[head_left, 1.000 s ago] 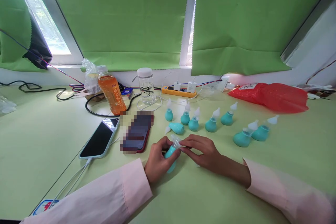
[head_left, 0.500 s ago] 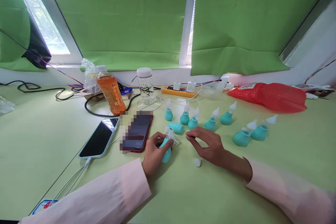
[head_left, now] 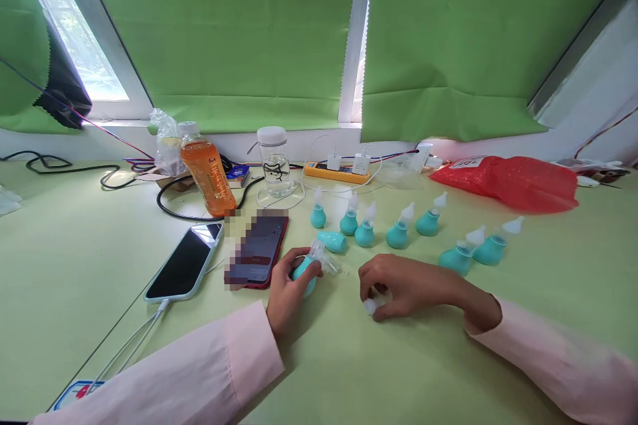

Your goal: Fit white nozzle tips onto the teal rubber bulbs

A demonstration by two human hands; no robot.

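My left hand [head_left: 292, 289] is closed around a teal nasal aspirator bulb [head_left: 305, 275] with a clear piece at its upper end. Just past it lie loose clear plastic pieces [head_left: 329, 263] and a teal bulb [head_left: 332, 242] on its side. To the right, my right hand [head_left: 406, 285] has its fingers around a small white silicone tip [head_left: 369, 306] on the table. Beyond both hands, several teal aspirators [head_left: 365, 232] with whitish tips stand upright, and two more, one being this aspirator [head_left: 491, 250], sit at the right with tips leaning right.
Left of my hands lie a dark-red-cased phone [head_left: 259, 252] and a phone on a charging cable [head_left: 187, 262]. An orange drink bottle [head_left: 209, 176], a clear jar [head_left: 276, 163], a power strip [head_left: 336, 172] and a red plastic bag [head_left: 508, 182] line the back.
My right hand has moved down and closed its fingers around the white tip on the table. My left hand has shifted slightly left, still holding the aspirator bulb, which is tilted differently.
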